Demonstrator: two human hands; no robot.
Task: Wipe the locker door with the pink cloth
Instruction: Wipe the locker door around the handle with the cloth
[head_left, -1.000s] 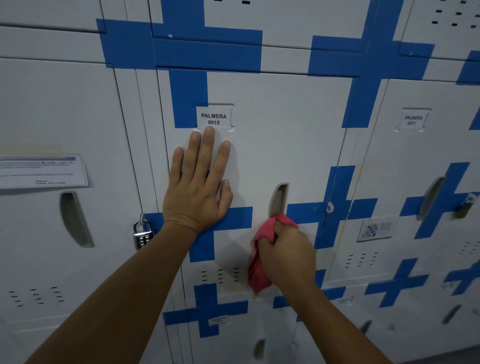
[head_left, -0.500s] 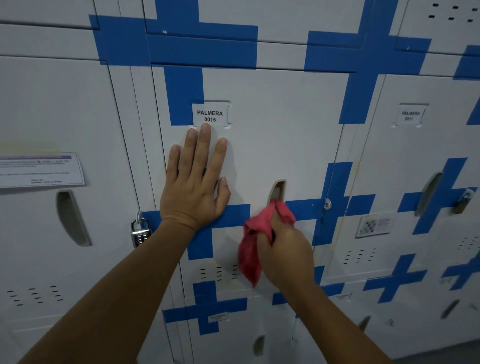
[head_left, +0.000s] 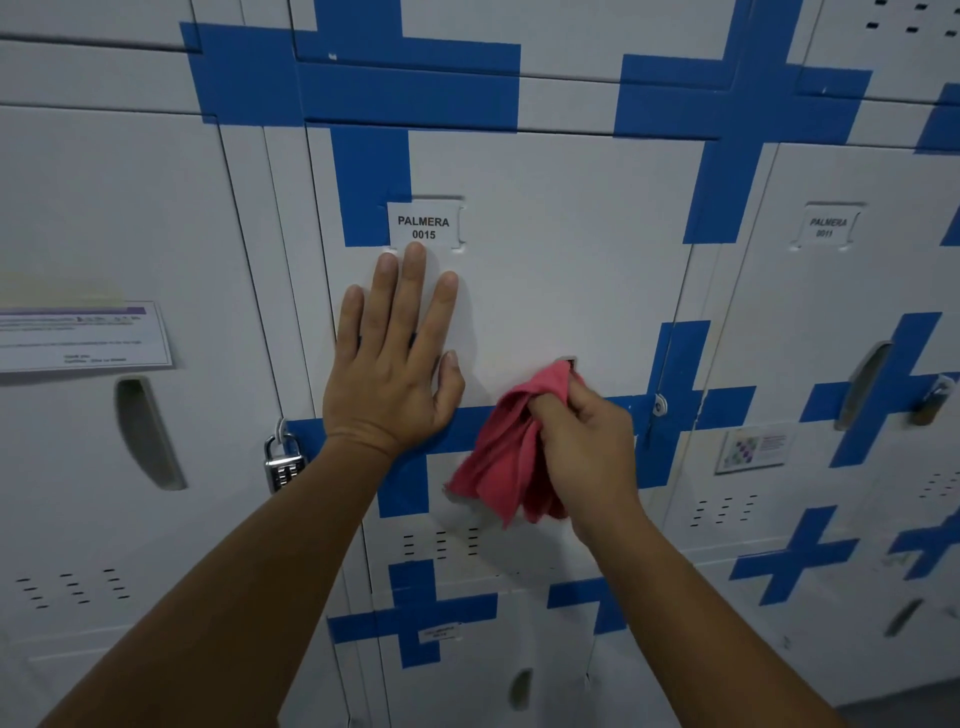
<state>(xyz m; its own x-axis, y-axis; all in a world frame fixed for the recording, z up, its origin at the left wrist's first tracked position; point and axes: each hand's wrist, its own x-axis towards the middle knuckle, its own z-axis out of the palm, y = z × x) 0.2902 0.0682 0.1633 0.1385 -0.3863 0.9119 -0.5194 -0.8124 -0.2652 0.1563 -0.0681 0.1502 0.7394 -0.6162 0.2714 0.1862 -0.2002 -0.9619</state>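
Note:
The white locker door with blue cross stripes carries a label reading PALMERA 0015. My left hand lies flat on the door just below that label, fingers spread and pointing up. My right hand grips the bunched pink cloth and presses it against the door at the recessed handle slot, which the cloth mostly hides. The cloth's loose end hangs down to the left of my fist.
A combination padlock hangs on the door's left edge. The left locker bears a paper notice and a handle recess. The right locker has a label, a sticker and a padlock. Lower lockers sit beneath.
My right hand with the cloth has risen up the door and now covers the handle slot. The left hand has stayed flat in place.

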